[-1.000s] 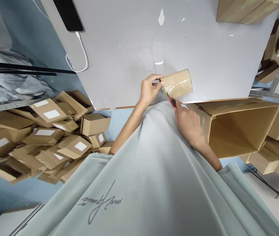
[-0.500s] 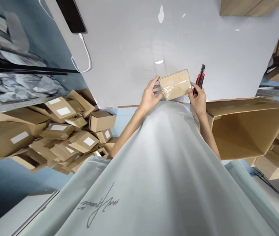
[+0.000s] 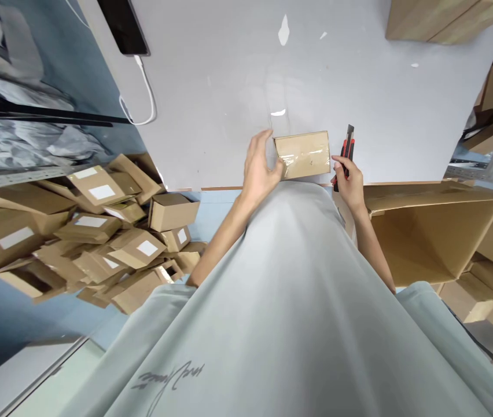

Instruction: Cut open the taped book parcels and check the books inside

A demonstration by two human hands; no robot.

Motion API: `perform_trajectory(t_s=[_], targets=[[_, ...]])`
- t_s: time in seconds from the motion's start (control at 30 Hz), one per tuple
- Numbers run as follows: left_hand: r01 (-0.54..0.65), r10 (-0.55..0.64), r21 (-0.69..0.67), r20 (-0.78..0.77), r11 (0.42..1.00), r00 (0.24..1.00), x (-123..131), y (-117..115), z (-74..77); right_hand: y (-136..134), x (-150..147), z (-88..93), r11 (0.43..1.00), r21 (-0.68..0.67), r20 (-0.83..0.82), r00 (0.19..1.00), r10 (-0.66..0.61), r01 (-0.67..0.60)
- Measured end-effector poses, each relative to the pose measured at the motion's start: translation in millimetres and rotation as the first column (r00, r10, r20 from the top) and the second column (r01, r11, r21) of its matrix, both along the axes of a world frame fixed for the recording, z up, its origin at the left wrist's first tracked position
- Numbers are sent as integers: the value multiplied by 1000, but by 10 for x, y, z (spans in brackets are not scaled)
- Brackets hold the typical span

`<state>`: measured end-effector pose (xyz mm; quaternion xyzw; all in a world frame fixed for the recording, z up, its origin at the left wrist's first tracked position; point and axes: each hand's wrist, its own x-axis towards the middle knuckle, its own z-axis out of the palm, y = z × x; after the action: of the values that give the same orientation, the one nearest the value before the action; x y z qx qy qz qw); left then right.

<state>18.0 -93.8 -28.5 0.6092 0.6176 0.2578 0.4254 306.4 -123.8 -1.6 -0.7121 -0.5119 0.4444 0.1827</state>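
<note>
Smooth pale-grey table [image 3: 212, 127]: white patches [image 3: 283, 31] (scraps or worn spots, I cannot tell); black rectangular phone [image 3: 122, 29] at upper left.
Small tan cardboard box [image 3: 304, 154]: at the table's near edge, glossy tape across it.
Left hand [image 3: 259, 165]: spread open, thumb at the box's left end.
Right hand [image 3: 350, 182]: gripping a red-and-black utility knife [image 3: 348, 149] beside the box.
Room: heaped brown cardboard boxes [image 3: 103, 231] left, large open brown carton [image 3: 429, 231] right.

A box [image 3: 304, 155] lies at the tabletop's [image 3: 203, 81] near edge, between left hand [image 3: 258, 168] and right hand [image 3: 351, 184], which holds a cutter [image 3: 348, 149]; a phone [image 3: 122, 26] lies far left.
</note>
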Motion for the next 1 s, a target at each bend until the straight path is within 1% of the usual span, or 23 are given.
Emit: perform_trajectory(t_s=[0.07,0.13,0.23,0.3,0.4,0.53,0.6,0.67,0.77,0.9,0.93,1.0], targets=[[118,-114,100,-52,988,992,141,158,92,2,8,122,1000,-13,41,999,-1,2],[254,-242,157,-93,954,966,323,306,120,-18,-6,247,1000,-16,103,995,12,-11],[427,-407,183,-140,885,903,568,433,57,-91,-59,395,998,-3,175,983,59,-59],[476,-455,184,-146,860,879,652,447,-4,-153,-106,451,994,0,208,973,103,-106],[468,-449,195,-135,862,883,660,415,-53,-230,-185,486,989,-38,275,950,150,-145],[465,-445,208,-137,860,885,618,385,-67,-243,-299,537,977,-131,367,907,205,-168],[464,-445,216,-135,859,885,620,383,-90,-215,-372,602,963,-206,435,865,249,-174],[460,-442,227,-128,858,888,633,381,-129,-174,-466,694,940,-297,508,807,303,-166],[453,-441,240,-106,858,891,649,377,-199,-104,-646,834,904,-397,575,726,378,-156],[431,-430,236,-57,871,901,651,376,-267,-20,-871,948,883,-448,637,644,423,-137],[425,-427,229,-43,876,903,651,375,-276,-10,-907,969,881,-455,645,634,427,-130],[421,-427,207,-19,883,904,653,371,-286,-6,-948,1015,874,-471,637,639,431,-119]])
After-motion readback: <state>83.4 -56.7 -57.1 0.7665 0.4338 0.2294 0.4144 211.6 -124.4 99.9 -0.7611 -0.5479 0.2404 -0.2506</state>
